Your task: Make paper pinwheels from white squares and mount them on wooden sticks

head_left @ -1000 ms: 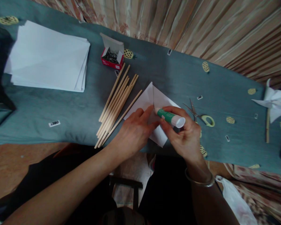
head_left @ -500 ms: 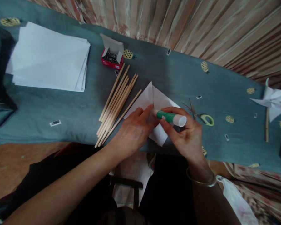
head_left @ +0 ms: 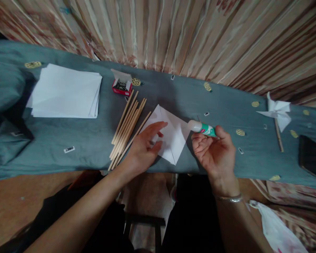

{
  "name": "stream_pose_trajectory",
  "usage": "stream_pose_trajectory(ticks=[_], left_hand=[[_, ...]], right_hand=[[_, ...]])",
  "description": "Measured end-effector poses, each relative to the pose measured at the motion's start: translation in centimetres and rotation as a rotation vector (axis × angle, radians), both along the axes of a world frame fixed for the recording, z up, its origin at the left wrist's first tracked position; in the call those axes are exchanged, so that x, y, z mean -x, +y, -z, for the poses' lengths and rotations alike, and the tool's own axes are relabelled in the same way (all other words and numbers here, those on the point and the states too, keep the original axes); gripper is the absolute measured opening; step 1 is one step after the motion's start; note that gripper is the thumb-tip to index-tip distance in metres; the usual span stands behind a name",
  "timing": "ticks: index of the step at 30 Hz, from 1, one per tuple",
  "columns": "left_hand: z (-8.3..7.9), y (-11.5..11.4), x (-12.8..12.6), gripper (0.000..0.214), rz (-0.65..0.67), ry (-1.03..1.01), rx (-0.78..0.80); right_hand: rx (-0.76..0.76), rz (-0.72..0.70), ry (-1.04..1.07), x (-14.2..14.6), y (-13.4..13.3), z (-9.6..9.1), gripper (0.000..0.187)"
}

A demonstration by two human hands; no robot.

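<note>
A square of white paper (head_left: 173,131) with crease lines lies near the table's front edge. Over its left side is my left hand (head_left: 144,147), fingers apart and holding nothing; whether it touches the paper I cannot tell. My right hand (head_left: 214,153), palm turned up, grips a green and white glue stick (head_left: 204,129) just right of the paper. Its white end points left. Several thin wooden sticks (head_left: 127,128) lie in a bundle left of the paper, one slightly apart beside my left hand. The scissors are almost wholly hidden behind the glue stick and right hand.
At the left lies a stack of white paper sheets (head_left: 67,92). A small red box (head_left: 122,87) of metal pieces stands open behind the sticks. To the right are a paper pinwheel (head_left: 279,110) on a stick and a dark phone (head_left: 309,155). A pleated curtain (head_left: 158,35) hangs behind.
The glue stick has come off the paper's middle and moved right, turned over in my right hand. My left hand has lifted its fingers from the paper's centre and spread them. The view has shifted.
</note>
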State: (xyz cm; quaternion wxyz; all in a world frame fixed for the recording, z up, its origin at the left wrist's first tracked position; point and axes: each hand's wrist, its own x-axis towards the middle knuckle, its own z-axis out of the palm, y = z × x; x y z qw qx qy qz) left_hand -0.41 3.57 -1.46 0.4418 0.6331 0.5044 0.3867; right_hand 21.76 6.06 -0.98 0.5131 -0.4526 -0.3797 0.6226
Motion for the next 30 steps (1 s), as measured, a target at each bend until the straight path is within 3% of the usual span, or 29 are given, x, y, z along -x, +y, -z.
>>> stream_pose_trajectory(ticks=[2,6,9,12,15,21,30], left_hand=[[-0.1,0.0,-0.1,0.050,0.000,-0.176,0.111],[-0.2,-0.3,-0.1,0.063,0.093,-0.370,0.127],[-0.5,-0.7,-0.1,0.069,0.113,-0.464,0.169],[-0.9,-1.2,-0.2,0.068,0.059,-0.675,0.264],[-1.3,-1.7,-0.2,0.064,0.018,-0.840,0.331],[-2.0,-2.2,0.0,0.066,0.013,-0.864,0.407],[-2.0,-2.2,0.1,0.068,0.042,-0.900,0.396]], right_hand=[[-0.021,-0.026,-0.040,0.8,-0.4,-0.1,0.030],[-0.036,-0.056,-0.077,2.5,-1.5,-0.1,0.032],[0.061,-0.059,0.082,3.5,-2.2,-0.1,0.027],[0.202,-0.037,0.295,4.1,-2.9,-0.4,0.023],[0.248,-0.025,0.377,4.4,-3.3,-0.7,0.025],[0.230,-0.078,0.346,4.7,-4.0,-0.9,0.023],[0.236,-0.077,0.339,5.0,-4.2,-1.0,0.024]])
